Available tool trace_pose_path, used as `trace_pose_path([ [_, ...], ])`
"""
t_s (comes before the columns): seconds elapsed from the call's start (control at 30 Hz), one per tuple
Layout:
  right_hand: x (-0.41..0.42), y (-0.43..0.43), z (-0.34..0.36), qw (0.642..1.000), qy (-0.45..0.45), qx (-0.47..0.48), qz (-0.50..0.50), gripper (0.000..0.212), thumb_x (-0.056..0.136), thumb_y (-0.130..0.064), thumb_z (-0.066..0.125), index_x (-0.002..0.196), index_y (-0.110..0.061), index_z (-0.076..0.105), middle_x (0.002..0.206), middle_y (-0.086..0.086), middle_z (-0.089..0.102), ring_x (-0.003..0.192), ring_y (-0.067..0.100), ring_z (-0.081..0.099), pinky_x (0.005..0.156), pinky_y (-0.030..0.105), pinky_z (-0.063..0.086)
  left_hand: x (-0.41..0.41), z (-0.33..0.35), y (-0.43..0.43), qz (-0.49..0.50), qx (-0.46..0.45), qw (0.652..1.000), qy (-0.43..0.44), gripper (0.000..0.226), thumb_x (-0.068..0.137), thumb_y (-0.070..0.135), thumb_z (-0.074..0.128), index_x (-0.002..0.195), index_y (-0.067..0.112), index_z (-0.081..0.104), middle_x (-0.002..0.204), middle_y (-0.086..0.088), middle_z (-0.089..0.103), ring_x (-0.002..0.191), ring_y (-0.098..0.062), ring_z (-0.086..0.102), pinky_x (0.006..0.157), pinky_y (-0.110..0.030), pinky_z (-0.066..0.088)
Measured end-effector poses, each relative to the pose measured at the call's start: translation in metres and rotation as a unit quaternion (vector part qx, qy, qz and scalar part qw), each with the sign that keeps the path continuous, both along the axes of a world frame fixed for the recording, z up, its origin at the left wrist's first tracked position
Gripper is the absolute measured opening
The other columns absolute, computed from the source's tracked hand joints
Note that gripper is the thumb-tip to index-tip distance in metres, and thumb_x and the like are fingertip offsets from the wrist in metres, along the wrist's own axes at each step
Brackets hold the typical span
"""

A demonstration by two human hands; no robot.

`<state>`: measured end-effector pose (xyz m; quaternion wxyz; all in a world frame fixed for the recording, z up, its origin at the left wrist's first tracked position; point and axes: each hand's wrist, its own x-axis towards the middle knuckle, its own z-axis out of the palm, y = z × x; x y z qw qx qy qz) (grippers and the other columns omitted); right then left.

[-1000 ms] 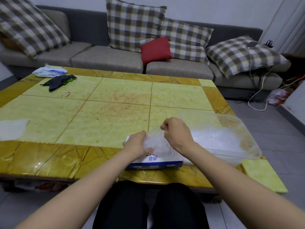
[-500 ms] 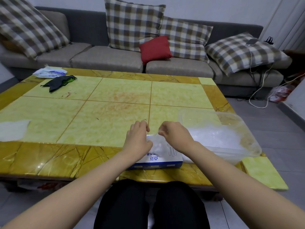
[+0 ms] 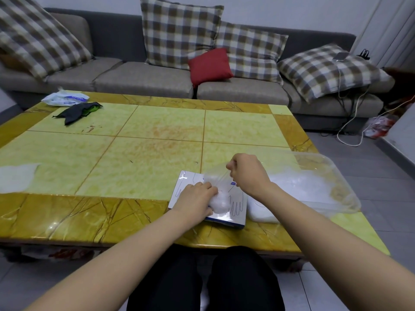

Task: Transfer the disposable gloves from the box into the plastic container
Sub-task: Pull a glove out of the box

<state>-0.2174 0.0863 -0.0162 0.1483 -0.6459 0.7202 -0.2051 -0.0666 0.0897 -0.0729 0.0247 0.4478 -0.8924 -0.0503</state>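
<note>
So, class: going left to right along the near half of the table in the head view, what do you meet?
White sheet → glove box → plastic container. The left hand and the right hand, pinching a glove, overlap the box, so they are left out.
</note>
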Motion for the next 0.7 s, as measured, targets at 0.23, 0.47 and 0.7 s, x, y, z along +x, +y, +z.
trace_pose_path([
  [0.23, -0.007, 0.002, 0.004, 0.999, 0.000, -0.031, -0.022, 0.016, 0.091, -0.003, 0.045, 0.078, -0.003, 0.055, 0.098, 0.015, 0.069, 0.084, 0.036, 0.064, 0.071, 0.047, 0.055, 0.001, -0.002, -0.006, 0.033, 0.092, 0.995, -0.004, 0.050, 0.087, 0.031, 0.059, 0.134, 0.021, 0.044, 0.136, 0.003, 0.049, 0.123, -0.020, 0.046, 0.114, -0.042, 0.017],
  [0.47, -0.015, 0.002, 0.020, 0.997, 0.007, -0.068, -0.039, 0.018, 0.091, 0.001, 0.041, 0.088, -0.003, 0.059, 0.109, 0.009, 0.069, 0.085, 0.036, 0.065, 0.074, 0.045, 0.054, -0.002, 0.000, -0.006, 0.050, 0.134, 0.990, 0.003, 0.050, 0.087, 0.027, 0.057, 0.135, 0.024, 0.043, 0.134, 0.004, 0.050, 0.121, -0.020, 0.047, 0.114, -0.047, 0.017],
  [0.7, -0.030, 0.005, 0.036, 0.991, -0.011, -0.122, -0.057, 0.020, 0.091, 0.002, 0.037, 0.093, -0.002, 0.057, 0.109, 0.012, 0.067, 0.088, 0.032, 0.062, 0.073, 0.048, 0.054, -0.006, 0.002, -0.007, 0.066, 0.158, 0.985, 0.014, 0.054, 0.088, 0.023, 0.056, 0.138, 0.027, 0.038, 0.131, 0.004, 0.051, 0.114, -0.021, 0.052, 0.100, -0.037, 0.035],
])
